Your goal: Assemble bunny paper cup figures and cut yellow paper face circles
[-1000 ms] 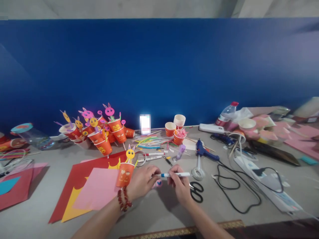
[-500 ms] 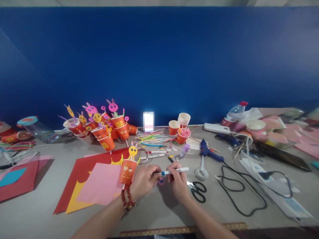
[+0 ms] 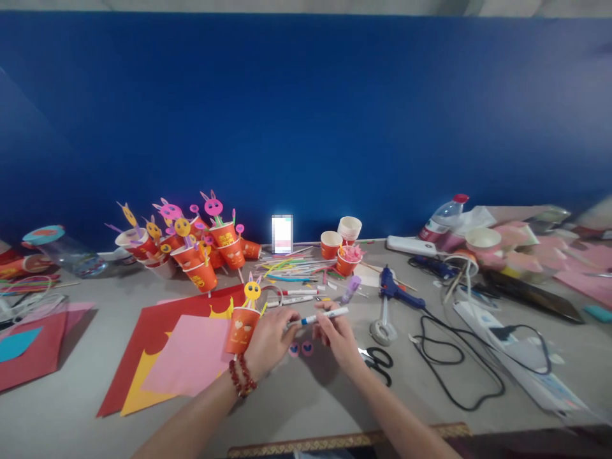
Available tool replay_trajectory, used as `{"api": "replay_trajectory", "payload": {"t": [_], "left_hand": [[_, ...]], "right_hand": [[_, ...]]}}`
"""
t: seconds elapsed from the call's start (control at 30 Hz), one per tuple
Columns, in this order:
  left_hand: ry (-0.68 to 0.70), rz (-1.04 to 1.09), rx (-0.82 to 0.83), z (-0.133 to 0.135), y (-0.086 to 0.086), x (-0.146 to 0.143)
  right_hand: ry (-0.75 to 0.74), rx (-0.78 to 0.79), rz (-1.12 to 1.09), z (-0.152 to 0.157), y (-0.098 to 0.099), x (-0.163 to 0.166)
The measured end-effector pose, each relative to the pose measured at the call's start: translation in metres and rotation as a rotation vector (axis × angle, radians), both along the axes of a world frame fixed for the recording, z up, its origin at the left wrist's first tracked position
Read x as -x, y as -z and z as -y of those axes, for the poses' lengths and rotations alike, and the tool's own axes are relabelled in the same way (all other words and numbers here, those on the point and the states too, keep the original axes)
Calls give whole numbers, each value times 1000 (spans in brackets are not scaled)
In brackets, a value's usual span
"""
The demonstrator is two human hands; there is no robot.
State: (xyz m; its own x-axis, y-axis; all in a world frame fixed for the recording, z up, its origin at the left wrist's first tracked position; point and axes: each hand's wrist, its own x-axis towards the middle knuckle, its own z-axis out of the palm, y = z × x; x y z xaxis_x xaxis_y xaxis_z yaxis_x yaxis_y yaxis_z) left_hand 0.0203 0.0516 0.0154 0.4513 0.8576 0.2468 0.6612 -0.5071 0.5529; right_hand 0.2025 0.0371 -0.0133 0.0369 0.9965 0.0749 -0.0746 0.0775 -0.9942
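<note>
A white marker with a blue end lies nearly level between my hands, above the table. My left hand, a red bead bracelet at its wrist, pinches the blue end. The fingers of my right hand are closed around the white barrel. Just below the marker, two small pink discs with blue marks lie side by side on the table. An orange paper cup topped by a yellow bunny face stands against my left hand. Black-handled scissors rest beside my right wrist.
Pink, yellow and red paper sheets spread at left, with decorated cups behind. Sticks and more markers lie ahead. A blue glue gun, tape roll, black cord and power strip occupy the right.
My hands and the marker have shifted slightly left, and the marker tilts a little more. Both pink discs now show; one was mostly hidden by my left hand before.
</note>
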Motion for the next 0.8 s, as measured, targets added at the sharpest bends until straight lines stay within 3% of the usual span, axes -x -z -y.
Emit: {"api": "replay_trajectory", "payload": {"t": [0.37, 0.53, 0.6, 0.7, 0.8], "left_hand": [[-143, -358, -160, -8, 12, -6], [-75, -413, -186, -3, 9, -11], [-42, -415, -196, 2, 5, -9], [9, -404, -200, 8, 1, -6], [59, -398, -176, 10, 1, -1]], "right_hand": [[-112, 66, 454, 22, 14, -26], [155, -243, 918, 21, 6, -35], [196, -382, 1139, 18, 0, -39], [38, -488, 1333, 13, -6, -42], [-181, -493, 1380, 9, -5, -43]]}}
